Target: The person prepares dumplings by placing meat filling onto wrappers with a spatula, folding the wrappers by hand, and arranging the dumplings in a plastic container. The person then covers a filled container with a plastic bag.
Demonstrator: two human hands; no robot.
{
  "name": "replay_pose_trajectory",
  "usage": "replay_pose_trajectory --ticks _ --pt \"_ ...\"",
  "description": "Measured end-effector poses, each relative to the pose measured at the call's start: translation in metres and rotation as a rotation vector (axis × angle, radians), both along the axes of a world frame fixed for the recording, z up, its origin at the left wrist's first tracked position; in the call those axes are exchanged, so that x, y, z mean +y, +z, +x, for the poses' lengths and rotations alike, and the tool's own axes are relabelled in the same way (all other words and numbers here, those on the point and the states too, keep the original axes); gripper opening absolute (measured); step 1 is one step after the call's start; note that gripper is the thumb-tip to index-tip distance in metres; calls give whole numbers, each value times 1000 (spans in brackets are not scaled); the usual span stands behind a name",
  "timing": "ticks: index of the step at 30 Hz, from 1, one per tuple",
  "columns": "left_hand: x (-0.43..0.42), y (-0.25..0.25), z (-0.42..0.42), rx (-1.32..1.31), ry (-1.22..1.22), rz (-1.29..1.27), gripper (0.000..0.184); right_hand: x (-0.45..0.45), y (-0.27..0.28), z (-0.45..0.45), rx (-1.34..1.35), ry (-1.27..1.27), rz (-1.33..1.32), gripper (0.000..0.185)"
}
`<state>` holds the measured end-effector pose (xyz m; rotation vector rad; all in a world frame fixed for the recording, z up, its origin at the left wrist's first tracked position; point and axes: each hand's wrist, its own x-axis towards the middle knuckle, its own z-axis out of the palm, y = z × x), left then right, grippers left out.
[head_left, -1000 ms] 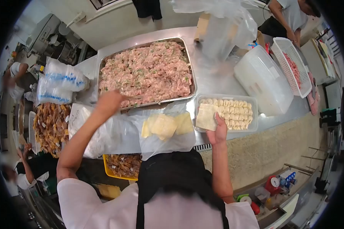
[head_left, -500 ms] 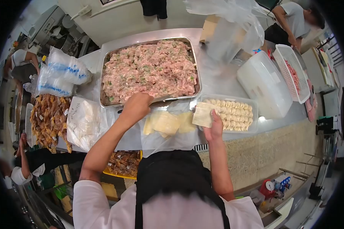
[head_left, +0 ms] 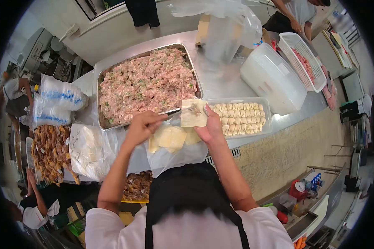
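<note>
My left hand (head_left: 143, 128) is closed around a narrow flat tool (head_left: 173, 112), a knife or small spatula, pointing right. It is just below the near rim of a metal tray (head_left: 108, 128) heaped with pink minced filling (head_left: 149, 85) flecked with green. My right hand (head_left: 212, 124) pinches a square dough wrapper (head_left: 192, 119) by its right side, a small smear of filling near its upper middle. Below and between the hands, a stack of pale wrappers (head_left: 170, 137) lies on clear plastic. Beside my right hand, a clear container (head_left: 266, 124) holds rows of folded dumplings (head_left: 243, 118).
Left are plastic-wrapped packs (head_left: 62, 99), a white bag (head_left: 87, 147) and dark brown pieces of food (head_left: 52, 151). A translucent bin (head_left: 274, 79) and a white basket (head_left: 316, 81) of pink meat stand at right. Other people work at the far right and left.
My left hand and the tool have moved from the tray's rim toward the wrapper. A smear of filling now shows on the wrapper. The view has shifted.
</note>
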<state>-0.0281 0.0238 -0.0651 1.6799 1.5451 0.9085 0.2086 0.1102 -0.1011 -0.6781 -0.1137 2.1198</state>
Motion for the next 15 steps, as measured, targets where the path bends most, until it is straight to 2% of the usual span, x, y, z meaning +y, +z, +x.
replay_pose_trajectory --ticks 1,2,3,4,5,7,10,13,15 --pt "-6 -6 12 3 -1 1 28 2 2 -5 -50 -4 -95 46" --pt "-14 -13 23 140 22 74 27 3 3 -8 -101 -4 -189 46" --pt "-21 -16 31 276 47 147 26 4 -7 -9 -101 1 -187 46" --pt "-29 0 36 366 78 89 25 6 -22 -9 -44 -40 -111 46" --pt "-31 15 38 364 75 88 25 6 -37 -7 12 -83 -38 46" --pt "-40 32 43 335 106 101 35 0 -29 -3 -14 -78 -9 46" --pt "-34 5 56 297 58 158 39 -5 -27 -13 -34 -61 47 45" --pt "-38 8 29 372 42 71 44 -2 -34 -5 -78 -68 54 45" --pt "-38 17 -3 428 71 139 47 0 -53 12 -86 -167 63 45"
